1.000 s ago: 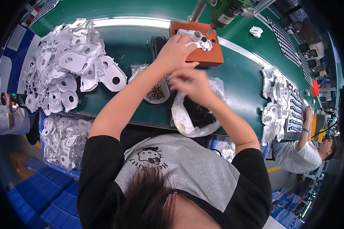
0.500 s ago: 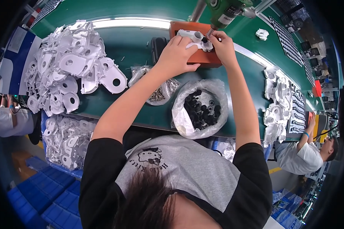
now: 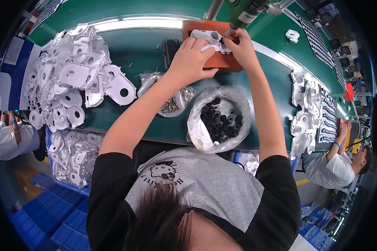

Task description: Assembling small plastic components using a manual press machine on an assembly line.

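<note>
A white plastic housing (image 3: 214,37) lies on an orange block (image 3: 227,62) at the far side of the bench. My left hand (image 3: 191,59) presses on its left part, fingers bent over it and thumb stretched toward me. At the housing's right end, my right hand (image 3: 243,49) is closed in a pinch at a small black part (image 3: 223,41), mostly hidden by the fingertips. Just above these fingers the spindle of a green machine (image 3: 244,14) points down. Between my forearms stands a clear plastic bag (image 3: 192,121) of black round parts.
Left is a tall heap of white plastic covers (image 3: 74,74). A bag of metal screws (image 3: 170,105) lies beside my left forearm, a black case (image 3: 169,52) beyond it. White housings (image 3: 304,113) line the right side. A co-worker (image 3: 333,165) sits at far right, another (image 3: 16,140) at far left.
The whole view has shifted slightly. My right fingertips have moved a little onto the small black part. My left hand stays on the housing. The right co-worker's arm has moved.
</note>
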`<state>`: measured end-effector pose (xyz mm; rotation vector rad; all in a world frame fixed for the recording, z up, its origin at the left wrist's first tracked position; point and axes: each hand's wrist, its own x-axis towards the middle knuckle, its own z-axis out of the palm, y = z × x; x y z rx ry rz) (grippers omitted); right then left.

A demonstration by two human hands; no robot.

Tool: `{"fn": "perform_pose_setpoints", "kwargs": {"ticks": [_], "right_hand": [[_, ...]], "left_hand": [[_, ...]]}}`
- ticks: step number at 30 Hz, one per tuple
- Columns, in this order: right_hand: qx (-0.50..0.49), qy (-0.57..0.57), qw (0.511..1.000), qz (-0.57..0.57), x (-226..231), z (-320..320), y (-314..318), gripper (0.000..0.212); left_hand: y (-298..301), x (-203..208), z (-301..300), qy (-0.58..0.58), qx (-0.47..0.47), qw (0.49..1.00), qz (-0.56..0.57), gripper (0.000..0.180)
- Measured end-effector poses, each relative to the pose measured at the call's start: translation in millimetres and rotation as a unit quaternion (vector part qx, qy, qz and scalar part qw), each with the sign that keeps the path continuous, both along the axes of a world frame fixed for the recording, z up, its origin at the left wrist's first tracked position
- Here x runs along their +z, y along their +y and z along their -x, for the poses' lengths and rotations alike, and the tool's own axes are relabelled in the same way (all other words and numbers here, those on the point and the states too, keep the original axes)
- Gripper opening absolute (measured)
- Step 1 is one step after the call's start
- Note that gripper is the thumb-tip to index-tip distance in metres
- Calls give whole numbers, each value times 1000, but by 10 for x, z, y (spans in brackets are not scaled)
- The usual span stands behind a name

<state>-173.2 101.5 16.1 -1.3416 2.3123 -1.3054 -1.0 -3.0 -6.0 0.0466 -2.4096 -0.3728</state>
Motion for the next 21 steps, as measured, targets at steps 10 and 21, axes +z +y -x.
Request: {"fn": "perform_pose_setpoints", "kwargs": {"ticks": [10, 21], "right_hand": [[109, -366, 911, 158, 258, 1265, -36, 18], [-158, 431, 855, 242, 1414, 2243, -366, 16]], "left_hand": [[-48, 12, -32, -3, 1, 1000, -14, 50], [-47, 14, -42, -12, 1, 1000, -20, 49]]}}
